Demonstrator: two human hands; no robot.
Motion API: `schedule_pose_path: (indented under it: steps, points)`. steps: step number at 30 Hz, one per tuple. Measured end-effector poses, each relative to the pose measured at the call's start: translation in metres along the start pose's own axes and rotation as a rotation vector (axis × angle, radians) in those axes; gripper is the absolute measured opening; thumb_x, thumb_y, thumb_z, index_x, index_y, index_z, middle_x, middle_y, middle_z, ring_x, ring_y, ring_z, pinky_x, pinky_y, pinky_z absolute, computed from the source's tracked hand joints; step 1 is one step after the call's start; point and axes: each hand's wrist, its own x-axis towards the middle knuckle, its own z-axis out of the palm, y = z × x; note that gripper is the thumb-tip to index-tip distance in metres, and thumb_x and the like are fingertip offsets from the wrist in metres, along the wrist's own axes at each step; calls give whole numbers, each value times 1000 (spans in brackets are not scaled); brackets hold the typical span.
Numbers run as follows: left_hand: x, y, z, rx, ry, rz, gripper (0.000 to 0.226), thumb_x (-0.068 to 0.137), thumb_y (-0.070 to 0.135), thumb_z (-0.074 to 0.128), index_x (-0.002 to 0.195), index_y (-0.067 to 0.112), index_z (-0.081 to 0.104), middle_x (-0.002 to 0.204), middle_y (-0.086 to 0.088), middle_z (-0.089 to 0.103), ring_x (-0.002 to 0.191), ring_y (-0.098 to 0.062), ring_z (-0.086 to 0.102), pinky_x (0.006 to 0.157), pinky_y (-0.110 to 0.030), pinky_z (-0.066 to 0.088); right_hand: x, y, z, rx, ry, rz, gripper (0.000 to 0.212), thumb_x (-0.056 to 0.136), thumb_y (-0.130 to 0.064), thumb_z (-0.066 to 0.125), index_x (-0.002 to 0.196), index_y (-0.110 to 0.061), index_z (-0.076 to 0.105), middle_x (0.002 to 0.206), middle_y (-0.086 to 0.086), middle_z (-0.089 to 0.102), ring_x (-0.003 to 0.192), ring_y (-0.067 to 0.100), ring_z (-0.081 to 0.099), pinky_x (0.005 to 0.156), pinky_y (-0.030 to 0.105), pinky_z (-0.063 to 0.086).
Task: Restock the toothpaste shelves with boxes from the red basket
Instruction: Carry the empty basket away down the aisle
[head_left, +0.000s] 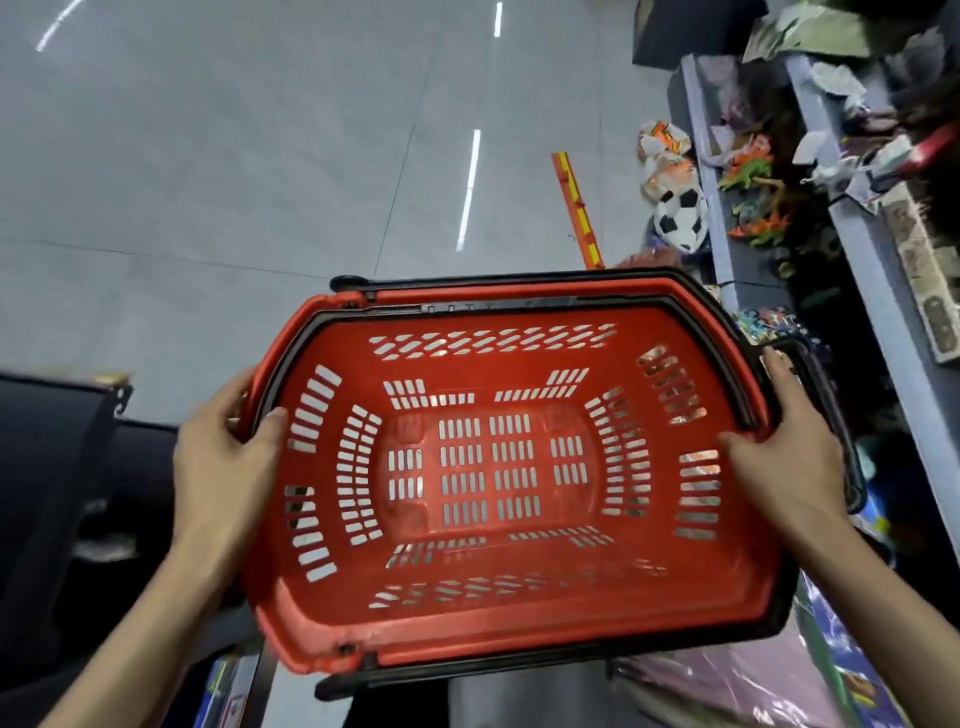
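While I carry the empty red basket (519, 467) level above the grey floor (208, 182), my left hand (223, 457) and right hand (779, 467) grip opposite rims. No toothpaste boxes show; I should hold it steady, clear of the toy shelf (852, 218).

Empty red basket (519, 618), black handles folded

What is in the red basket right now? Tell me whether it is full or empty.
Empty. The red basket shows its bare slotted floor and walls with no boxes inside, held at its sides by the left hand and right hand.
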Motion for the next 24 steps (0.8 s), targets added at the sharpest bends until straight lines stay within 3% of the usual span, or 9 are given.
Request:
schedule_pose_path:
  steps: [2,4,6,9,12,24]
  points:
    - [37,5,14,-20,-30,-20,40,97,13,58,128,36,67,106,16,76,99,-5,73,92,-39,59,25,-13,12,9,-8,32,96,80,0,72,160,-35,31,142,13,61,124,39,60,102,48,46]
    - [73,9,30,-45,-63,-30,35,101,13,54,124,36,69,98,20,77,88,-1,74,75,-24,60,49,-24,29,11,-10,62,95,81,1,72,160,-33,33,146,10,59,126,37,59,102,47,46]
    - [107,10,46,-52,-98,-29,36,104,14,48,125,35,69,94,15,78,80,-4,75,63,-18,57,75,-31,49,23,-13,80,94,81,2,73,160,-32,34,147,10,58,126,37,60,101,46,46]
    - [158,1,75,-27,-124,-40,39,106,13,45,126,38,68,94,16,77,80,-2,75,68,-23,57,119,-35,83,47,-25,112,94,81,2,74,159,-31,35,149,7,57,129,33,59,105,45,45]
    - [209,-8,107,-6,-153,-47,39,105,13,45,130,34,67,98,13,78,80,-1,75,65,-17,56,162,-36,118,74,-38,117,92,82,0,74,159,-31,35,150,4,56,132,29,56,108,42,42]
    - [394,-43,259,147,-270,-99,33,104,20,51,133,32,61,103,8,75,78,-16,77,77,-48,65,369,-18,264,143,-144,200,98,74,-9,66,159,-39,26,151,4,54,135,30,53,113,47,42]
